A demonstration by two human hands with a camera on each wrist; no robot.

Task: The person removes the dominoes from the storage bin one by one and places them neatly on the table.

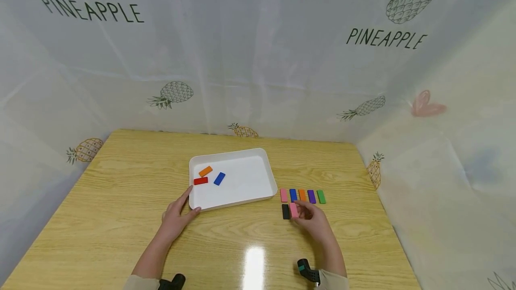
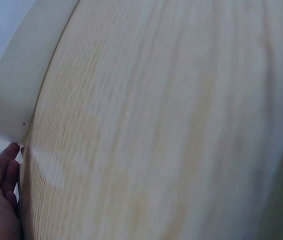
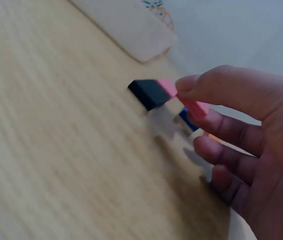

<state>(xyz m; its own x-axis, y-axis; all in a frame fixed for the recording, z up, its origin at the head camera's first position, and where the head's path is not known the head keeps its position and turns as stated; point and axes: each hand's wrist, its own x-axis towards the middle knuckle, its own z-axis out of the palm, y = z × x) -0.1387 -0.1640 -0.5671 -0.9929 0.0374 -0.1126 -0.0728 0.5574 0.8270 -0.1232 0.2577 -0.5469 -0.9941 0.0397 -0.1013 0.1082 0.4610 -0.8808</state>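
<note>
Pink block point(image 1: 294, 210) is pinched between thumb and fingers of right hand point(image 1: 316, 225), beside black block point(image 1: 285, 211), near side of 5-block row point(image 1: 302, 194), right of tray point(image 1: 246, 178). Tray's near-left corner is spanned by left hand point(image 1: 175, 217), thumb and fingers spread; 3 loose blocks point(image 1: 200, 181) are contained.

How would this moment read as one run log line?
left hand: touching white tray holding orange block, red block, blue block | right hand: pinching pink block beside black block
</note>
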